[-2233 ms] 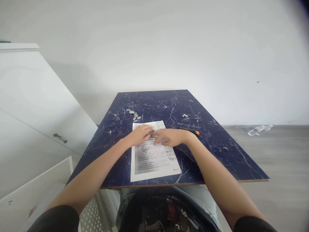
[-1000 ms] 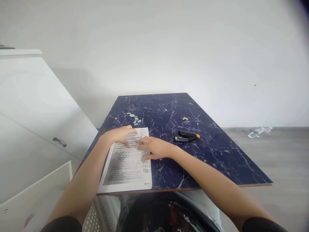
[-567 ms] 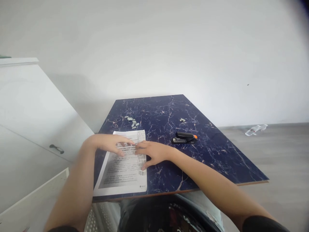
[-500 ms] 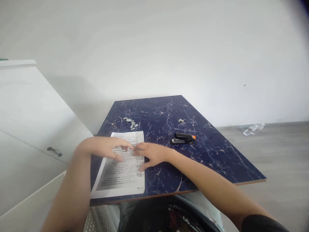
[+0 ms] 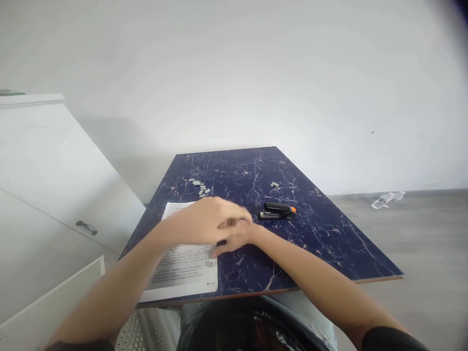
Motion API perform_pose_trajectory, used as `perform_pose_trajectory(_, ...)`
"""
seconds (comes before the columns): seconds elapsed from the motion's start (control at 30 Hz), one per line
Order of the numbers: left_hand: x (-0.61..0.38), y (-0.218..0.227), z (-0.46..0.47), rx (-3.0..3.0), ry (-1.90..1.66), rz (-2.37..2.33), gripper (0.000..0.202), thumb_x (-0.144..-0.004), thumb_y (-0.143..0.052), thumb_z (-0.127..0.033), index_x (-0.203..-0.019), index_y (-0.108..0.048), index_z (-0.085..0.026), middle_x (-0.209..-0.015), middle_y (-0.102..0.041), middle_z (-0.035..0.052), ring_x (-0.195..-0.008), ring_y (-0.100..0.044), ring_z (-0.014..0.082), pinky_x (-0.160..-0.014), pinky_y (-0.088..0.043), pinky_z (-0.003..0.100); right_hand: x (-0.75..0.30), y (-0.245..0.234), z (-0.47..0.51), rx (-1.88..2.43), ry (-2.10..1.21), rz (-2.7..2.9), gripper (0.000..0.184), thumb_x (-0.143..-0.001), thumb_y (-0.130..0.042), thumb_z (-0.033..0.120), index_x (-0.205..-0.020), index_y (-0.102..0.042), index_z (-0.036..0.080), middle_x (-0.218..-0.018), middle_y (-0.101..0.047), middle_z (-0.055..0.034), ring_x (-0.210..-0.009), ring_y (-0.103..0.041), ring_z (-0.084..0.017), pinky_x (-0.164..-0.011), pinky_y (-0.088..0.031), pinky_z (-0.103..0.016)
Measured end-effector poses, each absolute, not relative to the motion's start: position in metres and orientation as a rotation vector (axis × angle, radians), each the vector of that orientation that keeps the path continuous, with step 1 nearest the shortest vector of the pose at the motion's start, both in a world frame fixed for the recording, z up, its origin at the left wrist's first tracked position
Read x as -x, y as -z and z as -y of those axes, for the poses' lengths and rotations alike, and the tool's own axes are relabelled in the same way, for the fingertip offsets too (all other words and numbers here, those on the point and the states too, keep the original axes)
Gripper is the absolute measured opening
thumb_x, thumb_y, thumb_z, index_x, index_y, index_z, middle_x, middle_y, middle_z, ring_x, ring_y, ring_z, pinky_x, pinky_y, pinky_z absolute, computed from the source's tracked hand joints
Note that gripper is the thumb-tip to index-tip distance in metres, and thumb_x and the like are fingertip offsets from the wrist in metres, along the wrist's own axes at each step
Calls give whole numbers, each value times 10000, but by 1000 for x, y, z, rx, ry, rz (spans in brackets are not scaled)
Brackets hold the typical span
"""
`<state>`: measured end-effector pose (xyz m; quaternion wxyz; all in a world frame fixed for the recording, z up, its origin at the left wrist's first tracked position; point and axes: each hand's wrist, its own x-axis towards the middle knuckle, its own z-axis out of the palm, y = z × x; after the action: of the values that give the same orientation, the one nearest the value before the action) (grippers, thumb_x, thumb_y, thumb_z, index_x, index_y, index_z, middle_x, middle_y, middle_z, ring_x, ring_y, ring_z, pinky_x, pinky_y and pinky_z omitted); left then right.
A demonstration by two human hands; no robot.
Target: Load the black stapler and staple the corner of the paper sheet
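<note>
A printed paper sheet (image 5: 183, 270) lies at the near left of the dark blue marbled tabletop (image 5: 310, 229). My left hand (image 5: 208, 222) sweeps rightward above the sheet's upper part and is smeared by motion, so its fingers are unclear. It crosses over my right hand (image 5: 237, 239), whose fingers rest flat on the sheet's right edge. A black stapler with an orange tip (image 5: 277, 210) lies just right of both hands, untouched.
Several loose staple strips (image 5: 201, 187) lie at the far left of the table, and one small piece (image 5: 275, 185) lies beyond the stapler. A white cabinet (image 5: 54, 180) stands to the left. A clear plastic bottle (image 5: 385, 199) lies on the grey floor to the right.
Both hands slid the paper from the table's middle to its near left. Since half a second ago my left hand has lifted and swung right over my right hand, toward the stapler.
</note>
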<state>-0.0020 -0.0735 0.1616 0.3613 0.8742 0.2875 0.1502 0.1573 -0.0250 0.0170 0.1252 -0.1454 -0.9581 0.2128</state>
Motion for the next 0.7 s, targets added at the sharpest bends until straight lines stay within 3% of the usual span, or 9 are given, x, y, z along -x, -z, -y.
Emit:
perform_pose_trajectory(0.07,-13,-143,58,-2176,-641,-830,267,-945,-561,-434,-1108,-680,-259,-847,-684,37,-730,-635,173,-697,-497,306,-162,-22,22,348,-648,2768,507,-876,-685,541,-1237,-674,187,-1182,-705,-112,-1085,-633,-256,-951,-483,-380)
perform_pose_trajectory(0.2,-18,-79,20,-1846,-1062,-959,277,-961,-523,-470,-917,-583,-204,-610,-510,-39,-512,-490,101,-537,-418,236,-200,-52,9,225,-899,2708,366,-926,-630,521,-922,-717,165,-859,-717,-55,-748,-632,-155,-740,-486,-280)
perform_pose_trajectory(0.37,-12,-12,-4,-1562,-1040,-967,311,-879,-630,-489,-830,-542,-195,-599,-465,-56,-475,-436,80,-483,-370,220,-292,-92,-10,682,-914,2604,373,-869,-661,546,-836,-692,177,-819,-688,-50,-695,-589,-148,-681,-461,-284)
perform_pose_trajectory(0.53,-12,5,-5,-1242,-945,-787,282,-840,-675,-434,-827,-561,-177,-618,-435,-53,-469,-392,62,-479,-342,216,-355,-86,-22,1369,-859,2557,478,-757,-722,565,-1085,-702,218,-1076,-698,-109,-910,-645,-251,-771,-492,-356)
perform_pose_trajectory(0.63,-12,5,-4,-1221,-948,-750,265,-839,-684,-410,-827,-570,-172,-619,-437,-49,-478,-386,59,-475,-327,208,-359,-72,-28,1468,-1020,2694,566,-703,-768,542,-1183,-692,252,-1168,-689,-114,-967,-666,-295,-761,-524,-373)
perform_pose_trajectory(0.7,-12,5,-4,-1215,-934,-740,257,-845,-680,-405,-838,-572,-173,-621,-441,-47,-482,-390,61,-469,-320,205,-354,-66,-30,1463,-1016,2753,511,-721,-754,506,-1170,-701,268,-1153,-701,-99,-962,-673,-299,-753,-534,-381)
